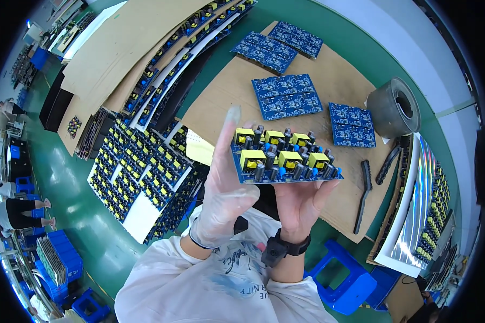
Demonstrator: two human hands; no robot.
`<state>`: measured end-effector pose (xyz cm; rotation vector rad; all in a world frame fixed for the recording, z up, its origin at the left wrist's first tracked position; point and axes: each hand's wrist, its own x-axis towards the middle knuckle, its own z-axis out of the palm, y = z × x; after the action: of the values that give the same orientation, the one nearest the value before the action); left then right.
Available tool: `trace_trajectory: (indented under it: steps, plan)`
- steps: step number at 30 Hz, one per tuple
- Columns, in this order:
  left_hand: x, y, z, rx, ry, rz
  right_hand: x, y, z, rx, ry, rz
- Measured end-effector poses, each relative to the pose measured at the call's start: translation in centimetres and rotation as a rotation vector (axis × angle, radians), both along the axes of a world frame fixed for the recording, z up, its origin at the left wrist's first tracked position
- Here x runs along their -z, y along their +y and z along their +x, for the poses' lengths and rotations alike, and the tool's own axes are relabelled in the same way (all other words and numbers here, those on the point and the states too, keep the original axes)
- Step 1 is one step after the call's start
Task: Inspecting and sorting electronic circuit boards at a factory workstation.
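Note:
A blue circuit board panel (285, 173) is held up in front of me, its rows of yellow transformers, dark capacitors and small blue parts facing me. My left hand (223, 172), in a thin translucent glove, is at the panel's left end. Its index finger points up along that edge and the thumb reaches just under the lower edge; the other fingers are mostly hidden behind the panel. From below, my bare right hand (299, 207) grips the lower edge toward the right, thumb near the corner. A black wristband device sits on my right wrist.
On the brown cardboard tabletop (226, 94) lie several blue panels (287, 96), two black brushes (364, 196) and a grey metal cylinder (393, 107). Stacked boards (140, 167) stand at left, more boards (435, 210) at right. A blue stool (342, 277) is below the table's right side.

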<state>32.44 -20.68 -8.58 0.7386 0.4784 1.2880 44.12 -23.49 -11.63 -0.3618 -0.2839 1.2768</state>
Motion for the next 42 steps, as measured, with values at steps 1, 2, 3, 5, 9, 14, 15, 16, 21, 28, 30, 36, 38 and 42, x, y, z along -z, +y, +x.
trace_trajectory:
  steps: [1, 2, 3, 5, 9, 14, 15, 16, 21, 28, 30, 36, 38, 42]
  plan:
    - [0.2, 0.0, 0.0, 0.002, -0.002, -0.001, 0.1, -0.1, -0.1, 0.002, -0.002, -0.001]
    - [0.6, 0.1, 0.0, -0.009, -0.029, 0.011, 0.2, -0.2, -0.1, 0.009, -0.034, -0.008]
    - [1.0, 0.1, 0.1, -0.019, -0.057, 0.023, 0.3, -0.4, -0.2, 0.016, -0.066, -0.015]
    - [1.2, 0.2, 0.2, -0.025, -0.087, 0.033, 0.6, -0.5, -0.3, 0.029, -0.1, -0.024]
    - [0.9, 0.6, -0.4, -0.074, -0.08, -0.125, 0.7, -0.2, -0.3, -0.004, -0.274, 0.102]
    - [2.0, 1.3, -0.8, 0.022, -0.143, -0.23, 0.2, -0.1, -0.1, 0.068, -0.211, -0.125]
    - [2.4, 1.2, -0.8, 0.019, -0.15, -0.238, 0.6, -0.1, 0.0, 0.054, -0.228, -0.124]
    - [2.6, 1.2, -0.8, 0.018, -0.158, -0.247, 0.7, -0.2, 0.1, 0.043, -0.246, -0.124]
    - [2.3, 1.3, -0.9, -0.015, -0.146, -0.212, 0.2, -0.4, -0.6, 0.087, -0.36, -0.113]
    - [2.2, 1.6, -1.2, -0.043, -0.226, -0.229, -0.5, -0.5, -0.5, 0.024, -0.39, -0.108]
    - [2.4, 2.1, -1.2, -0.035, -0.233, -0.119, -1.3, -0.3, -0.5, -0.009, -0.366, -0.066]
    - [1.7, 2.9, -1.6, -0.01, -0.241, 0.131, -2.5, -0.3, 0.0, -0.17, -0.263, 0.024]
    - [1.1, 2.7, -1.8, -0.029, -0.206, 0.141, -2.4, -0.3, 0.0, -0.17, -0.203, 0.032]
    - [0.4, 2.1, -2.0, -0.057, -0.133, 0.164, -1.8, -0.7, 0.2, -0.129, -0.092, 0.027]
